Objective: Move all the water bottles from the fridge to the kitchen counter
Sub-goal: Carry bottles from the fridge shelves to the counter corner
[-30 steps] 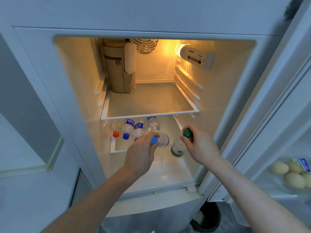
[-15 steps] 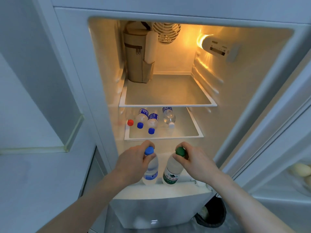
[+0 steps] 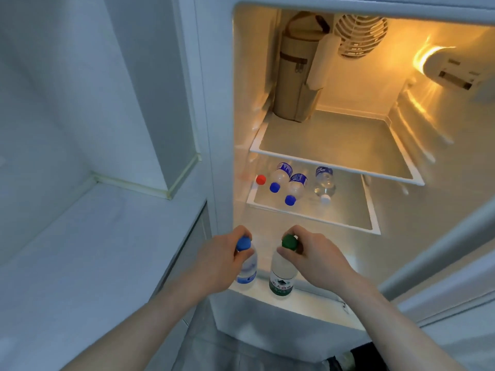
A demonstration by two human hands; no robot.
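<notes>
Pale walls and a white counter (image 3: 88, 253) fill the left side of the head view, with an open fridge (image 3: 222, 129) lit warm yellow to the right.

Low at the fridge's front edge, both hands hold bottles upright by their necks. The left hand (image 3: 217, 261) has its fingers and thumb curled round the top of a blue-capped bottle (image 3: 247, 269), which hangs just inside the left front corner of the opening. The right hand (image 3: 318, 259) pinches the neck of a green-capped bottle (image 3: 282, 277) with a green label, just beside the first; the two bottles are close but whether they touch cannot be told.

On the lower shelf (image 3: 348, 223), four more bottles lie on their sides toward the left half, caps facing the front edge: one with a red cap (image 3: 261, 179) against the left wall, mostly hidden, two with blue caps (image 3: 280, 176) (image 3: 296, 187) side by side, and one with a white cap (image 3: 324, 184) a little apart to the right.

On the upper shelf (image 3: 334, 162), a tan zipped bag (image 3: 292, 76) stands in the back left corner. A round fan grille (image 3: 360, 36) sits on the back wall, and a lamp and control box (image 3: 450, 68) glow on the right wall.
</notes>
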